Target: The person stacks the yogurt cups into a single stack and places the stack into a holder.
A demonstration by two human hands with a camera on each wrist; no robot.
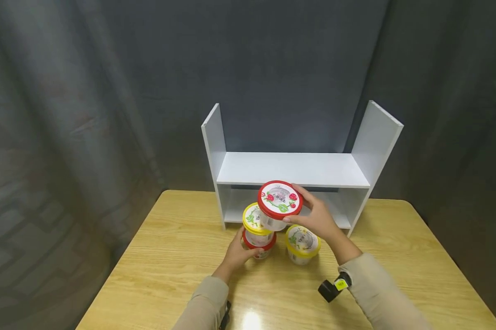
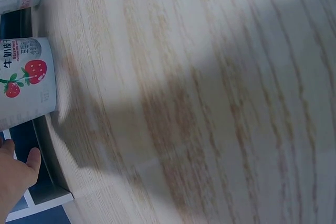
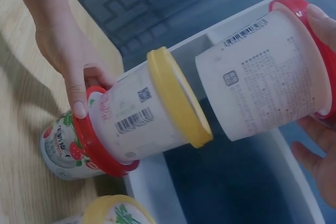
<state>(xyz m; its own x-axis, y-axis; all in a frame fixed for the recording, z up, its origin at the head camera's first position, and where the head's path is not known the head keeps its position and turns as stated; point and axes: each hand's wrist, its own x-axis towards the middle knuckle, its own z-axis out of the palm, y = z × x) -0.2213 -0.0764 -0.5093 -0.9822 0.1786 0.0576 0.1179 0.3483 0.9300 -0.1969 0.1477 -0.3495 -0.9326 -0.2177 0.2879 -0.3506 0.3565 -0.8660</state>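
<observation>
My right hand (image 1: pixel 316 219) grips a white ice-cream-style tub (image 3: pixel 265 72) by its red lid (image 1: pixel 280 200), thumb and fingers on opposite sides of the rim. Its base hangs just above the yellow-lidded tub (image 3: pixel 142 111), with a narrow gap in the right wrist view. That yellow-lidded tub stands on a lower red-lidded tub (image 3: pixel 65 148), printed with strawberries. My left hand (image 1: pixel 236 253) holds the lower tub around its red lid, thumb in front. Only part of this hand shows beside the strawberry print (image 2: pixel 35 72) in the left wrist view.
Another yellow-lidded tub (image 1: pixel 302 243) stands on the wooden table (image 1: pixel 182 247), right of the stack. Behind the tubs is a white two-level shelf (image 1: pixel 291 169) with raised side panels. Dark curtains (image 1: pixel 289 68) hang around the table.
</observation>
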